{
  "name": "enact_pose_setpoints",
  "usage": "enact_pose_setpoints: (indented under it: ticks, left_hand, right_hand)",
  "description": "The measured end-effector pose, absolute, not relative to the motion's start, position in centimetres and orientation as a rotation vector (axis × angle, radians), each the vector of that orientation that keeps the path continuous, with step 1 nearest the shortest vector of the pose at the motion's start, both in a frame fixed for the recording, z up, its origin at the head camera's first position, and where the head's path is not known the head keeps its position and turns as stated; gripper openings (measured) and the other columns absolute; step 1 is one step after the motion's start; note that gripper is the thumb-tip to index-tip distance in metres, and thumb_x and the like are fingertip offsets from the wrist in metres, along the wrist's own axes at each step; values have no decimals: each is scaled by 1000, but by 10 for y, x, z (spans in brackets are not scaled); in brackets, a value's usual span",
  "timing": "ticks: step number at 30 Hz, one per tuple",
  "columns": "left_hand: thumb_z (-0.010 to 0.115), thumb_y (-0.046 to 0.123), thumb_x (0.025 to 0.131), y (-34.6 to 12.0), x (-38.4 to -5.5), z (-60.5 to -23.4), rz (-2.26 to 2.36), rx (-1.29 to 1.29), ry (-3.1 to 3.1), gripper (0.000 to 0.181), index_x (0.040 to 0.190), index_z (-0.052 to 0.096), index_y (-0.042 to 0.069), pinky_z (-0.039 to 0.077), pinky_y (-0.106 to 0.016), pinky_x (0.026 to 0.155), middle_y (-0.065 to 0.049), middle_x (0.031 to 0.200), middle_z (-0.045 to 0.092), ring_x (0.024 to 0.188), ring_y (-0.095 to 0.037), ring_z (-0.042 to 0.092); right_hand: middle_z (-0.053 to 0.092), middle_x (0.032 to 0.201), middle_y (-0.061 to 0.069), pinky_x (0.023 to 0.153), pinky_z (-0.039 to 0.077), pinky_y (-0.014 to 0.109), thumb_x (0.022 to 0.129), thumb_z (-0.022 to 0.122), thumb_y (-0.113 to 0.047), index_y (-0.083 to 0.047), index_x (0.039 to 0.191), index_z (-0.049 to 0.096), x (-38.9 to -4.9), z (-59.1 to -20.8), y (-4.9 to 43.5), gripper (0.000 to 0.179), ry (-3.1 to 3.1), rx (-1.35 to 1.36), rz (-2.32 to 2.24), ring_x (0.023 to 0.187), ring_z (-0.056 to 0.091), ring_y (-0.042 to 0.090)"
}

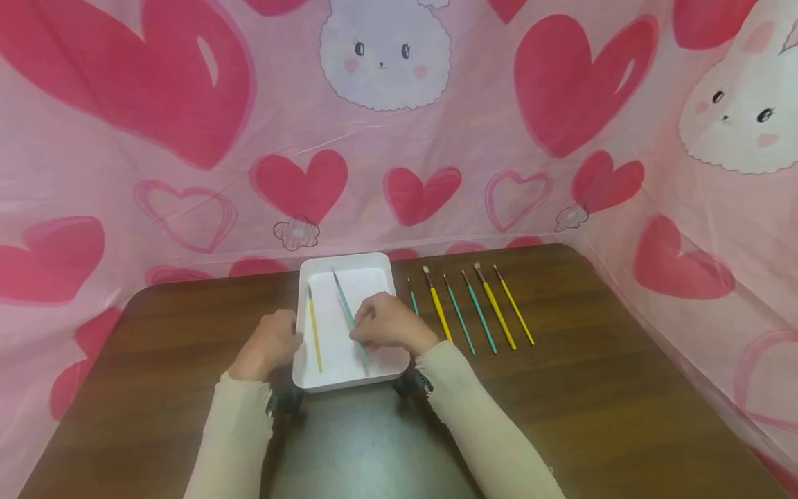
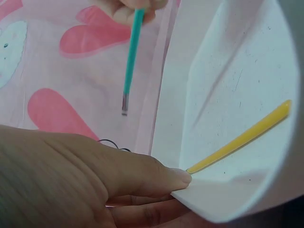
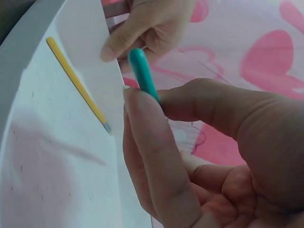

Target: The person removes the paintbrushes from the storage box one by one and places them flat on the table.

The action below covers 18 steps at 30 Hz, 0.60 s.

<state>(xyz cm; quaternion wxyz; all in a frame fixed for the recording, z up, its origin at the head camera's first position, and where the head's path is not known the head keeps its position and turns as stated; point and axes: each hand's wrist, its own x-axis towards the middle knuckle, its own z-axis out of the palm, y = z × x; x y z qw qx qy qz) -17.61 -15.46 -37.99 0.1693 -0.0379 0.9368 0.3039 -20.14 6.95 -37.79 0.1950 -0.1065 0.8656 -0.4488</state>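
A white tray [image 1: 330, 326] lies on the table, and my left hand [image 1: 268, 345] grips its left side. In the left wrist view the thumb [image 2: 176, 177] presses on the inner wall while the other fingers sit outside. Over the tray, my right hand [image 1: 391, 320] pinches a teal paintbrush [image 1: 343, 298] between thumb and fingers. Its bristle end points toward the far side, and its shadow falls on the tray floor. Inside the tray along the left wall lies a thin yellow paintbrush [image 1: 314, 333], bristles away from me.
Right of the tray, several teal and yellow paintbrushes lie in a row, among them a thick yellow paintbrush [image 1: 497, 308] and a teal paintbrush [image 1: 479, 312]. My right forearm hides part of the row. A pink heart-patterned curtain [image 1: 424, 138] borders the brown table [image 1: 598, 388].
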Motion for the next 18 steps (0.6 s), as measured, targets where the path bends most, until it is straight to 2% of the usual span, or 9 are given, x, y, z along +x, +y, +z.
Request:
enact_pose_setpoints:
  ticks: [6, 18]
  left_hand:
    - [63, 14, 99, -155, -175, -380, 868, -121, 2663, 46, 138, 49, -6, 54, -63, 95, -26, 124, 63, 105, -39, 64]
    - [63, 15, 99, -155, -176, -383, 849, -102, 2674, 48, 139, 48, -6, 54, -63, 96, -26, 127, 62, 108, -40, 64]
  right_hand:
    - [71, 82, 9, 67, 62, 35, 87, 78, -17, -5, 96, 67, -201, -371, 85, 18, 2412, -303, -1267, 65, 71, 20]
    - [68, 85, 14, 69, 64, 40, 89, 76, -10, 0, 100, 64, -202, -360, 112, 20, 2367, -248, -1337, 65, 71, 22]
